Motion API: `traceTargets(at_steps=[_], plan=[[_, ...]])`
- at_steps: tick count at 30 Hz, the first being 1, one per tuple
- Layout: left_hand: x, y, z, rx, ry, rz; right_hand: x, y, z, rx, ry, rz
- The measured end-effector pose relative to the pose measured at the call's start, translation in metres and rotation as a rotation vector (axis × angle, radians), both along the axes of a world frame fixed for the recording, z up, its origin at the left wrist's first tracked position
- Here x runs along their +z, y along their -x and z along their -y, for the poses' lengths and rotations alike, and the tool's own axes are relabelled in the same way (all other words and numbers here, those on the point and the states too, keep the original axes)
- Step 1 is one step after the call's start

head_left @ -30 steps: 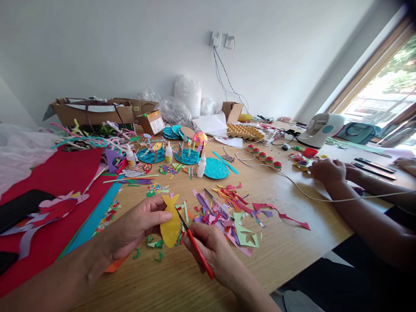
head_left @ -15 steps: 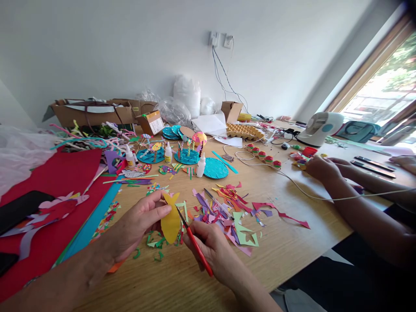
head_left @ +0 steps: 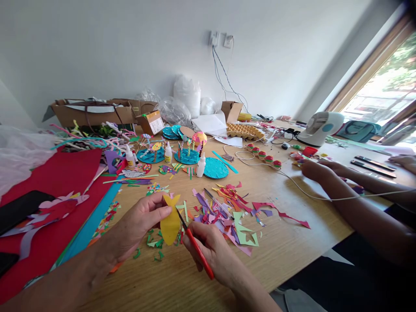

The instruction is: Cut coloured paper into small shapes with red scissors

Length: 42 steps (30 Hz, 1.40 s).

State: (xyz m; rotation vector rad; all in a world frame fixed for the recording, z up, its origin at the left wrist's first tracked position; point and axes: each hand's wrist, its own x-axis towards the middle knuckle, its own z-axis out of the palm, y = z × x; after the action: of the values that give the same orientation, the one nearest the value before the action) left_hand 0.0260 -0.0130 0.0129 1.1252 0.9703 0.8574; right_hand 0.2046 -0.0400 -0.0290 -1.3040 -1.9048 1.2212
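Grips yellow paper fish (head_left: 170, 229) near its tail in left hand (head_left: 143, 221), left of the scrap pile (head_left: 208, 212), presumably leaving its edge exposed to red-handled scissors (head_left: 195, 245), held in right hand (head_left: 209, 245) before that pile.

Left hand (head_left: 143, 220) is pinching one yellow paper fish (head_left: 170, 227) near its tail; right hand (head_left: 210, 246) is gripping red-handled scissors (head_left: 198, 251), tips pointing toward the fish's edge; coloured scraps (head_left: 224, 225) are littering the wooden counter (head_left: 286, 223); one white bottle (head_left: 200, 168) is standing beside a blue disc (head_left: 216, 168).
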Motion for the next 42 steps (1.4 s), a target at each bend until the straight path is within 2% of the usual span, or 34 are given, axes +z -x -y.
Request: traceTargets(at_steps=[21,42], plan=[[-0.001,-0.0003,-0.0006,-0.001,-0.001,-0.009,-0.003,-0.0007,-0.001,0.002,-0.05,0.017],[-0.0024,-0.0007,0.0005,-0.017,0.02,0.022,-0.0027,-0.0026,-0.0004,0.01,-0.024,0.029]])
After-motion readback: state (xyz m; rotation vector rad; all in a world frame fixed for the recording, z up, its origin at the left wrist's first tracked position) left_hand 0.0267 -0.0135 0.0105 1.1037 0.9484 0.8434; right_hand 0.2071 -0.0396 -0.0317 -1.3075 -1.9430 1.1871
